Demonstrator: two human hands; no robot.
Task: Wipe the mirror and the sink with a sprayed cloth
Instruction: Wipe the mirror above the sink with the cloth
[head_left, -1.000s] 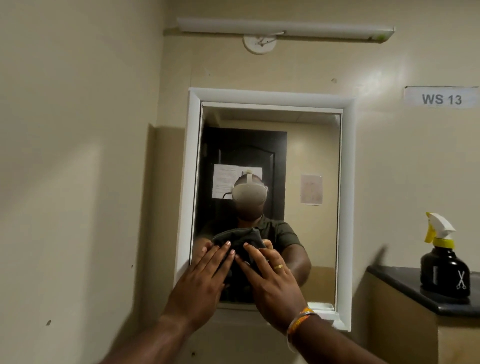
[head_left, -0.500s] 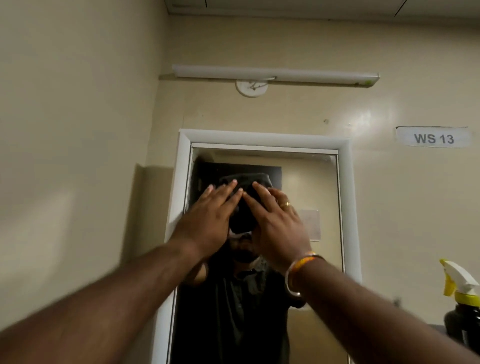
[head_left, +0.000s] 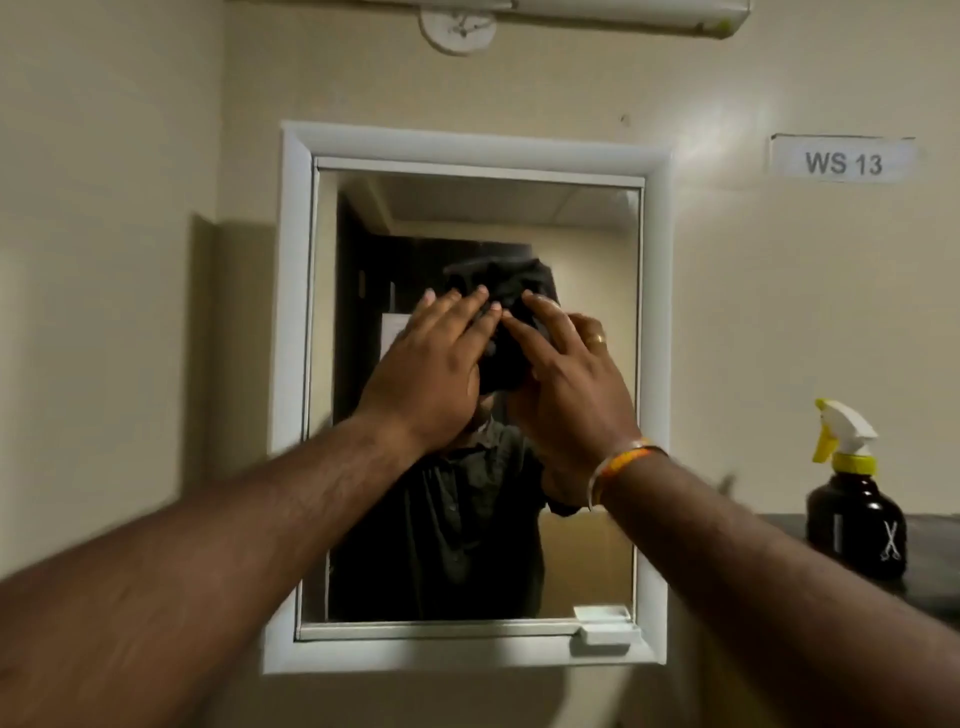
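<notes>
- Both hands press a dark cloth (head_left: 511, 332) flat against the mirror (head_left: 587, 249), in the upper middle of the glass.
- The left hand (head_left: 434, 374) lies palm-down with its fingers spread over the cloth's left side; it pins the cloth to the glass and is not clenched around it.
- The right hand (head_left: 566, 384) does the same on the right side, fingers extended, a ring on one finger and a band at the wrist.
- The spray bottle (head_left: 852, 493) stands upright on the dark table (head_left: 930, 561) to the right, well apart from the hands. Since nobody holds it, I judge the spraying to be done.
- Progress, as I judge it: the mirror wipe is under way. The glass shows no clear streaks or wet marks, so which parts have been covered cannot be told.
- The lower glass and the corners near the white frame (head_left: 296, 364) probably remain.
- The sink is not in view; that half of the task looks not yet begun, though this cannot be checked here.
</notes>
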